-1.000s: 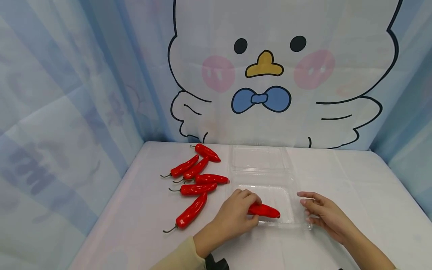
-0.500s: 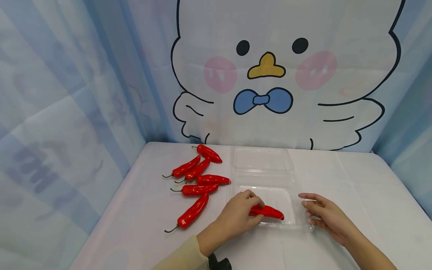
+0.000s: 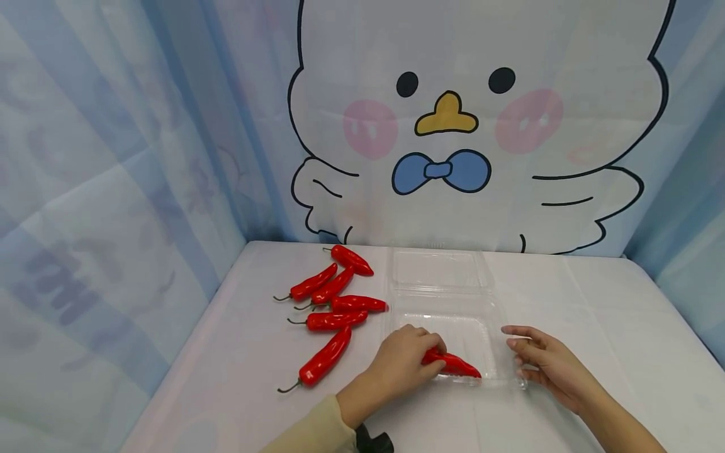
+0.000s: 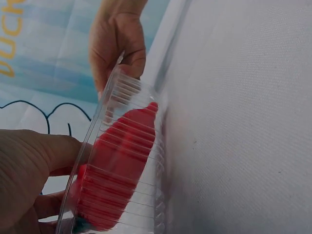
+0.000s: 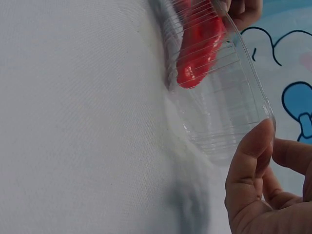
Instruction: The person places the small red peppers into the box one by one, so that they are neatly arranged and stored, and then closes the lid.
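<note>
In the head view my left hand (image 3: 403,362) pinches a red chili pepper (image 3: 460,366) inside the near part of a clear plastic box (image 3: 491,327). The left wrist view shows that pepper (image 4: 119,161) through the ribbed box wall, with my left hand (image 4: 29,175) at its stem end. My right hand (image 3: 552,368) holds the box's right edge between thumb and fingers; the right wrist view shows my right hand (image 5: 273,190) at the rim's corner. The box lies open, its lid (image 3: 438,269) folded back behind it.
Several red peppers with green stems lie left of the box, among them a near one (image 3: 324,358) and a far one (image 3: 352,259). A black object (image 3: 375,441) is at the bottom edge by the left sleeve. A printed curtain (image 3: 442,214) stands behind the white table (image 3: 612,302).
The pepper in my left hand has moved slightly right and nearer, and its tip has swung down to the box's near wall. My right hand stays at the box edge.
</note>
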{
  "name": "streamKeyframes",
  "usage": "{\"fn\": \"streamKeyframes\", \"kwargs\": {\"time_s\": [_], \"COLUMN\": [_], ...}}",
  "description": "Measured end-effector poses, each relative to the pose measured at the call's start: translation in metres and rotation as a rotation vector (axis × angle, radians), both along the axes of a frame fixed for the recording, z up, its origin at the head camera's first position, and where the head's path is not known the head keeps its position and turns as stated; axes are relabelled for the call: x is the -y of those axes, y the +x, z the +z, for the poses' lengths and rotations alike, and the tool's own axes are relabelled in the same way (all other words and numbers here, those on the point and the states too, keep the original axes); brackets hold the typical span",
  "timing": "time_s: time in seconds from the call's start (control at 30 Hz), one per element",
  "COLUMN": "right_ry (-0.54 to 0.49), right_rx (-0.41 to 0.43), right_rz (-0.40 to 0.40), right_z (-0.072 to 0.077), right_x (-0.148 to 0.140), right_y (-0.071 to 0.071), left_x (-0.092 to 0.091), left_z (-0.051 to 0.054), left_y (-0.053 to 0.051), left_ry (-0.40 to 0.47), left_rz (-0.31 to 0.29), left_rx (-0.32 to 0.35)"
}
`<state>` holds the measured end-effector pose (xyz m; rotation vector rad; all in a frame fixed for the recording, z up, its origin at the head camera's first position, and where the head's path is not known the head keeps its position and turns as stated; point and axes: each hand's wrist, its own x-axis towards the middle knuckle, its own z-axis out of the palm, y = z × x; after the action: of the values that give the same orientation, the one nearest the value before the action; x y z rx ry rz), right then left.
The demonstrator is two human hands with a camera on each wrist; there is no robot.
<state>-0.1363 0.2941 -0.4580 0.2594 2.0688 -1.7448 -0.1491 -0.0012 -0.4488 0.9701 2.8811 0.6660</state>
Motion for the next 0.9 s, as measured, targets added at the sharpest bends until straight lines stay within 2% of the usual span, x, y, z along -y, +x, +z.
{"fn": "streamKeyframes", "kwargs": {"time_s": [0.43, 0.9], "right_ry": [0.004, 0.026], "right_rx": [-0.001, -0.009], "right_rz": [-0.004, 0.011], "right_z": [-0.004, -0.001], "right_x": [-0.001, 0.0], "right_y": [0.001, 0.0], "left_x": [-0.012, -0.022], "left_z": [-0.006, -0.005], "left_y": [-0.005, -0.01], "left_ry": [-0.033, -0.032], "left_rz": [-0.009, -0.056], "left_rx": [0.015, 0.032]}}
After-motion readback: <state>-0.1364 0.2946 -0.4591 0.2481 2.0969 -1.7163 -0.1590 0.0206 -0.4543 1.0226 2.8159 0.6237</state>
